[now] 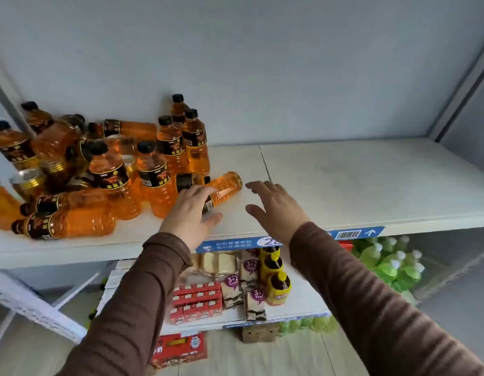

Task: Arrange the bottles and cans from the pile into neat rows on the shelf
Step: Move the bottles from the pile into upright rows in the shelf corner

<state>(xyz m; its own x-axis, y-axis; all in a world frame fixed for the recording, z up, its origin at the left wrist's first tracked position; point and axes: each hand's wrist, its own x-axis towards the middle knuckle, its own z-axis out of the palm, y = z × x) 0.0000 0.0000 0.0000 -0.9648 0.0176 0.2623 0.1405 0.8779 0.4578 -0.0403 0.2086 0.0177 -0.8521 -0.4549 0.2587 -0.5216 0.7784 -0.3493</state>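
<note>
- Brown sleeves (132, 308) fill the near foreground, both arms reaching up over the white shelf (357, 185).
- Left hand (190, 210) lies with straight, spread fingers over the label end of a fallen orange bottle (225, 187); its grip is wide and curls round nothing.
- That bottle lies on its side at the right edge of the pile, base pointing right and away.
- Right hand (276, 206) hovers just right of the bottle, fingers spread, grip wide, holding nothing.
- Pile of orange bottles (99, 172) with black caps and gold cans (29, 181) crowds the shelf's left part, some upright, many lying across one another.
- Three upright bottles (186, 137) stand close together at the back right of the pile.
- Lower shelf (297, 308) carries red cartons (197, 302), snack packets and yellow-capped bottles; green bottles (390, 264) sit further right.
</note>
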